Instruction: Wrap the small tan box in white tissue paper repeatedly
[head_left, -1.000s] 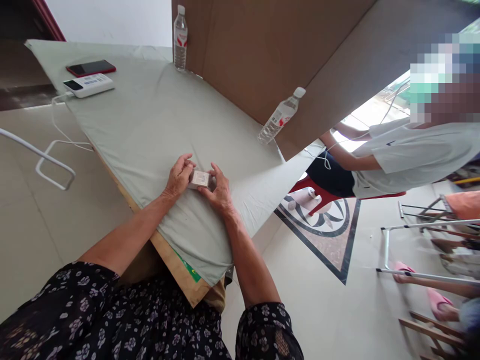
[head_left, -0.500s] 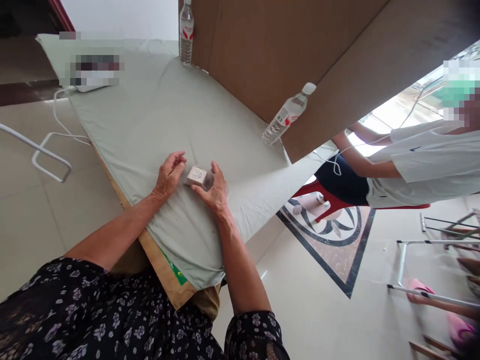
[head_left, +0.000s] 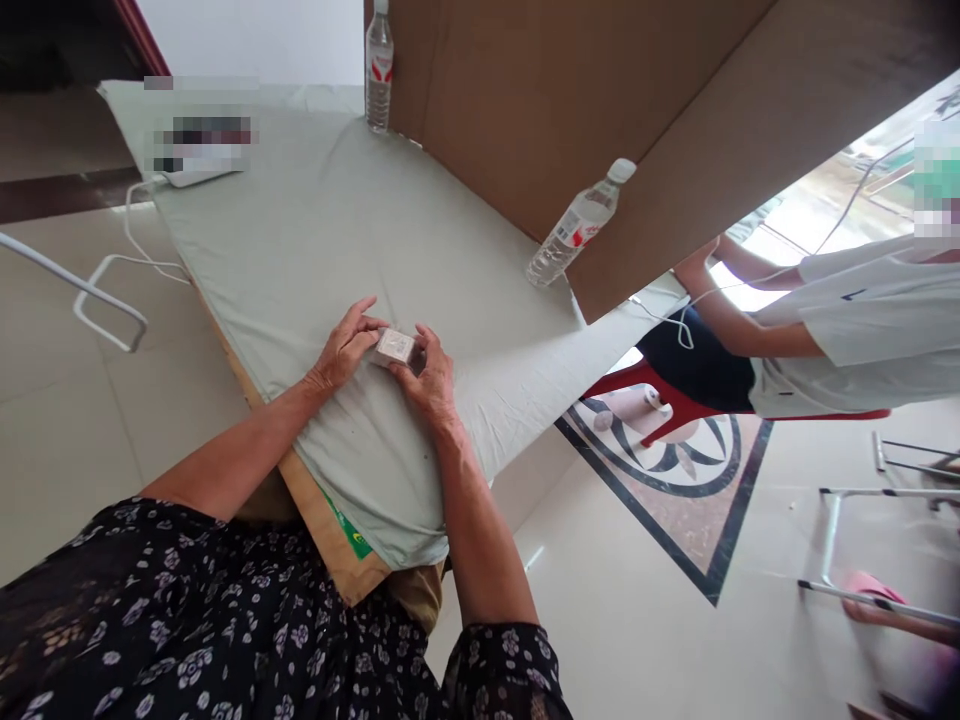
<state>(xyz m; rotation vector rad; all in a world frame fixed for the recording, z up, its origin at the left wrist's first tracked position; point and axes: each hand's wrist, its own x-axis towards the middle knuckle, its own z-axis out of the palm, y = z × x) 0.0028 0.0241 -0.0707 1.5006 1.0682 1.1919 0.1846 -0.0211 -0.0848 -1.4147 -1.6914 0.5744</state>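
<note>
A small box [head_left: 396, 346] with a pale printed top and greyish, see-through-looking sides is between my two hands, low over the cloth-covered table. My right hand [head_left: 429, 375] grips its right side, thumb on the near edge and fingers curled at the far edge. At its left corner, the thumb and fingertips of my left hand [head_left: 349, 345] come together on the box, while one finger is raised. The print is too small to read. Under both hands lies the pale green cloth [head_left: 300, 235].
A water bottle [head_left: 574, 230] leans against a large brown cardboard panel [head_left: 517, 120]; another bottle [head_left: 379, 75] stands at its far end. A white device [head_left: 206, 172] with a cable lies at the far left. Beyond the panel, a person in a white shirt [head_left: 780, 350] sits on a red stool [head_left: 660, 420].
My left hand has moved right, from apart to touching the box. My right fingers have closed in on the box. The whole view has shifted slightly.
</note>
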